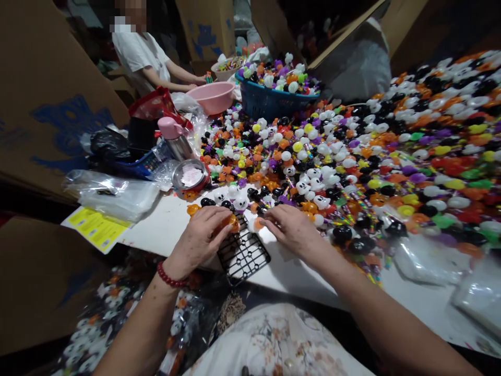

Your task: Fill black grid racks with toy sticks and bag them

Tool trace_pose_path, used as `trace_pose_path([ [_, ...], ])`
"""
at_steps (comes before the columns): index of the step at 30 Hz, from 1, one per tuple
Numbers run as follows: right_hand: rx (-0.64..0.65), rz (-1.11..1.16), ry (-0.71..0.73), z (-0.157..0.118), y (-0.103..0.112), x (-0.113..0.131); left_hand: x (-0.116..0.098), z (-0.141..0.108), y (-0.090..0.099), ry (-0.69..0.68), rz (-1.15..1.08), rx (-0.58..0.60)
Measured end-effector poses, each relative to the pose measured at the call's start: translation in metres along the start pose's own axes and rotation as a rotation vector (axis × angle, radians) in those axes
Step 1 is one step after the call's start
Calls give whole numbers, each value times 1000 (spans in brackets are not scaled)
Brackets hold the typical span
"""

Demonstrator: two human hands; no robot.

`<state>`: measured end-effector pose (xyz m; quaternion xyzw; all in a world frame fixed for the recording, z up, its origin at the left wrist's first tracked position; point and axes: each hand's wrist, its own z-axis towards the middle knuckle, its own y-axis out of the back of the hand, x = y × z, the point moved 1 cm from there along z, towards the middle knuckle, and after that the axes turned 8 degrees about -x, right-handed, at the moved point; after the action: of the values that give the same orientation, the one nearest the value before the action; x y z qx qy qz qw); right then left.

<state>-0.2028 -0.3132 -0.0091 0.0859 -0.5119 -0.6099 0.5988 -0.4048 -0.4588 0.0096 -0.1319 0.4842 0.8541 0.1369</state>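
Pinched in left hand (201, 235), above white table (156, 230): glossy, rounded orange piece (235, 224), direction unclear. Beneath: rectangular black grid rack (249, 254), with long axis away from body, leftward. In half-curled right hand (293, 231): cannot tell.

A pink-topped flask (177, 138) stands near a pink basin (213, 99)

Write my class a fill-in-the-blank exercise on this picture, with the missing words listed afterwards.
The red beaded bracelet is on the person's ____ wrist.
The lid of the silver flask is coloured ____.
The left hand and right hand are near a grid coloured ____.
The sheet partly under the clear plastic bags is mostly ____.
Missing words: left; pink; black; yellow.
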Motion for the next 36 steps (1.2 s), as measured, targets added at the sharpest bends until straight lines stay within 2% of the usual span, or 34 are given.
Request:
trace_pose_path([
  [5,85,-58,11,26,-30,7,-1,1,0,-22,-13,-11],
  [12,164,-21,128,34,-46,23,-2,1,-1,-18,-23,-18],
  [17,105,78,94,25,-67,25,-2,3,-3,-29,-17,-39],
  [21,30,156,50,17,-82,26,1,4,-7,-118,35,24],
  [25,-37,188,51,10,-79,16,5,4,-10,-147,114,48],
  [28,-30,-14,-12,11,-67,0,5,3,-10,-142,121,55],
  [31,53,-289,-34,17,-59,-16,4,3,-10,-136,119,50],
  [36,116,-447,-48,28,-68,-26,3,4,-10,-152,119,17],
])
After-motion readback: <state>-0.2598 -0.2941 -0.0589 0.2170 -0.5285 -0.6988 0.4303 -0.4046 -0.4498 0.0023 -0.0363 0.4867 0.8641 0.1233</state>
